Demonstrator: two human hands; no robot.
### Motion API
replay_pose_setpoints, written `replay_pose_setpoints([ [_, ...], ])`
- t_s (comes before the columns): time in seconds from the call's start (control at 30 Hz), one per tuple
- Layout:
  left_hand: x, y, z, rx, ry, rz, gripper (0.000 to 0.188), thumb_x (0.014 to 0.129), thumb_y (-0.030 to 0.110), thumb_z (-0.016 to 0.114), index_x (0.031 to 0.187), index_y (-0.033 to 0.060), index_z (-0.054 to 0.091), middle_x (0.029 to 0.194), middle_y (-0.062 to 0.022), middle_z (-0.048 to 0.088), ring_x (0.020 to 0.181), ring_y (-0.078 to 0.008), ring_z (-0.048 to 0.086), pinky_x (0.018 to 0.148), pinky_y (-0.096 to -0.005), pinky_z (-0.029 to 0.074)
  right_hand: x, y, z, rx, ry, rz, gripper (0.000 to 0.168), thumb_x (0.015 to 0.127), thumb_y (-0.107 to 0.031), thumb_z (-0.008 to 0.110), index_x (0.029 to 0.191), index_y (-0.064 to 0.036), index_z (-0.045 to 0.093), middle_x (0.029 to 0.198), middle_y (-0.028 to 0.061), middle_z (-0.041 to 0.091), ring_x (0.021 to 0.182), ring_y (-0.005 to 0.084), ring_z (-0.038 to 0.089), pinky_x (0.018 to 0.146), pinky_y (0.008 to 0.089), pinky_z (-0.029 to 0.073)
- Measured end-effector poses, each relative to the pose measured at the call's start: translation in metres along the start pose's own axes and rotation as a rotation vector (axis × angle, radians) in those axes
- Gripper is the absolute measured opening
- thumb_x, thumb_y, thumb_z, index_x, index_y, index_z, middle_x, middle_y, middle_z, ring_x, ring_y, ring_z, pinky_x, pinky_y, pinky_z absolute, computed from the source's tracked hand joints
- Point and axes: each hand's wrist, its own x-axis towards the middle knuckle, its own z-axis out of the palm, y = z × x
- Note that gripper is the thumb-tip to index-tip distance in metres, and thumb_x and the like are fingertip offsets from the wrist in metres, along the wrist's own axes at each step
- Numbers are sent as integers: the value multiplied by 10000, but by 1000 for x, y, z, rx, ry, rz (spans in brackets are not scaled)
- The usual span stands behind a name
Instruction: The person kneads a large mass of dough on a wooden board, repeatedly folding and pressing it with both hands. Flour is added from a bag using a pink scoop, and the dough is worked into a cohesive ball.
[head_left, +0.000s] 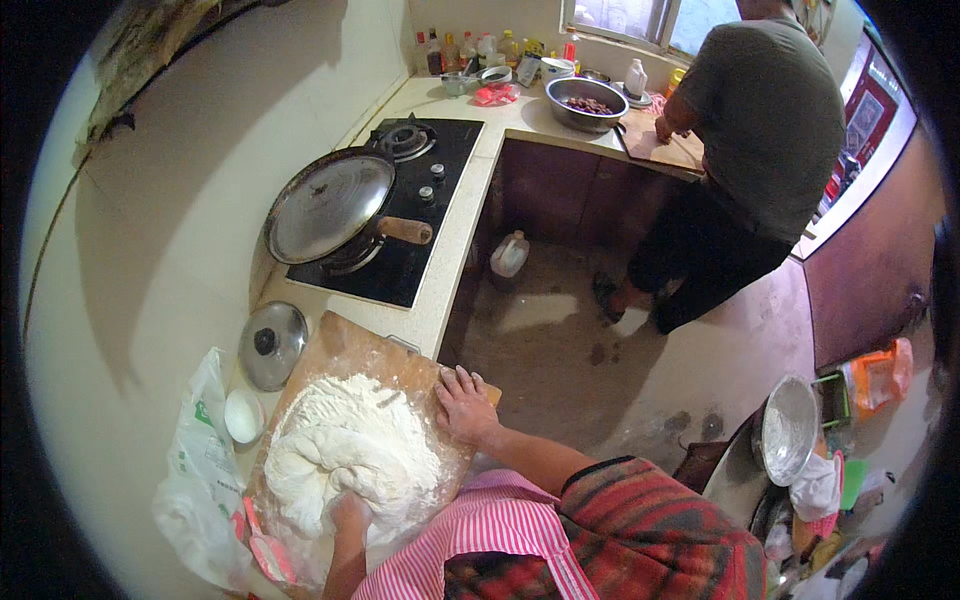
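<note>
A large soft mass of dough (322, 457) lies in loose white flour (405, 420) on a wooden board (337, 345). My left hand (351, 514) presses into the near edge of the dough, its fingers partly hidden by dough and flour. Flat on the board's right edge rests my right hand (465, 405), fingers spread, with nothing held. Left of the board are a plastic bag (199, 465), a white bowl (244, 415) and a pink scoop (268, 551) with flour on it.
A lidded wok (330, 206) sits on the gas hob (450, 150); a glass lid (274, 346) lies beside the board. Another person (757, 127) stands at the far counter, hands over a cutting board (660, 142), near a steel bowl (587, 105). A floured metal basin (787, 431) is at right.
</note>
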Motion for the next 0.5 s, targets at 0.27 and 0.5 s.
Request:
replay_pose_setpoints([
  [0.27,42,-9,25,-43,-118,4,377,882,285,446,1099,5,575,1073,-207,606,978,-334,598,841,-453,457,2,-5,3,-57,27,-37,573,780,-313,544,1282,-62,433,1384,142,344,1313,343,254,1082,496,164],
  [0.5,24,-27,-33,-351,-163,192,236,791,170,515,929,15,628,904,-218,641,817,-339,632,778,-414,485,10,-6,10,-71,114,-73,572,749,-280,549,1252,-25,453,1393,151,334,1300,350,271,1065,507,186],
])
